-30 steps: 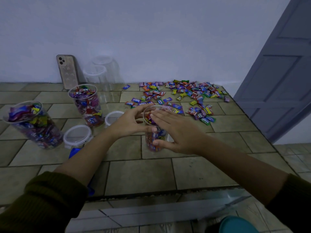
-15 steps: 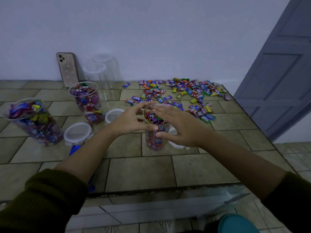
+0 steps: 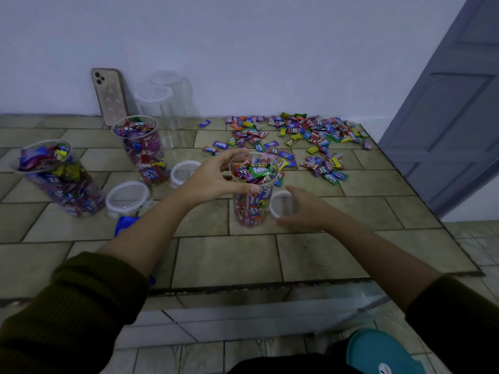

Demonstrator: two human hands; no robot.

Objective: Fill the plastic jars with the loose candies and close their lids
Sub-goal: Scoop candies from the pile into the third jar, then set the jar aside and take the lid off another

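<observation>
A clear plastic jar [image 3: 252, 209] stands upright mid-table, filled to the rim with wrapped candies and without a lid. My left hand [image 3: 213, 179] grips it near the top, thumb across the front and fingers round the back. Just right of the jar a white-rimmed lid [image 3: 282, 203] lies on the table. My right hand [image 3: 310, 211] is down on it, a finger along its far edge and the thumb at its near edge. Loose candies [image 3: 297, 136] are scattered behind the jar towards the wall.
Two more filled, lidless jars [image 3: 143, 152] [image 3: 59, 179] stand at the left, with two lids [image 3: 127, 197] [image 3: 183, 171] near them. Empty jars [image 3: 156, 103] and a phone [image 3: 109, 95] lean at the wall. A grey door [image 3: 453, 117] is at the right.
My right hand has left the jar's top and dropped to the lid on the table at the right. The left hand still holds the jar, whose open top now shows.
</observation>
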